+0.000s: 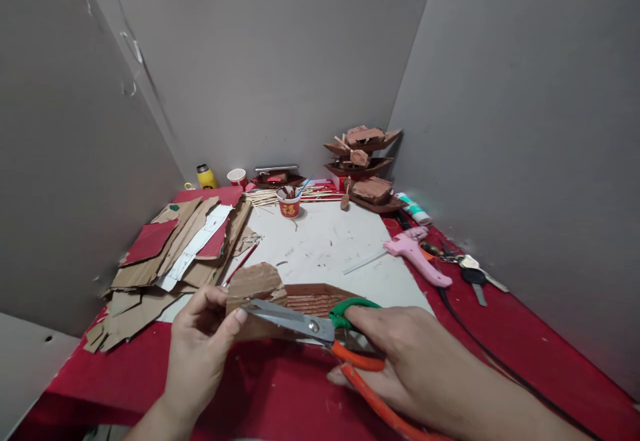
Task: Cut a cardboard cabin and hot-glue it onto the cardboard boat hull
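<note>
Grey panels, three in view, stand around a surface covered in red. On it lies one white sheet; to its left is a pile of torn cardboard, with a paper strip whose lines are too small to read.

The person's right hand has its fingers closed around the green and orange handles of one pair of scissors. The left hand has its fingers pinched on one cardboard piece, held up at the near edge of the white sheet, with the scissors' blades against it. A brown ridged piece shows behind the scissors.

Four brown model boats stand at the back: three at the right, one nearer the middle. One pink glue gun lies at the right. Smaller are one white-and-green tube, its label unreadable, one yellow bottle and two paper cups: a front cup bearing a gold "福", and a rear cup. Several keys lie beyond the glue gun.
</note>
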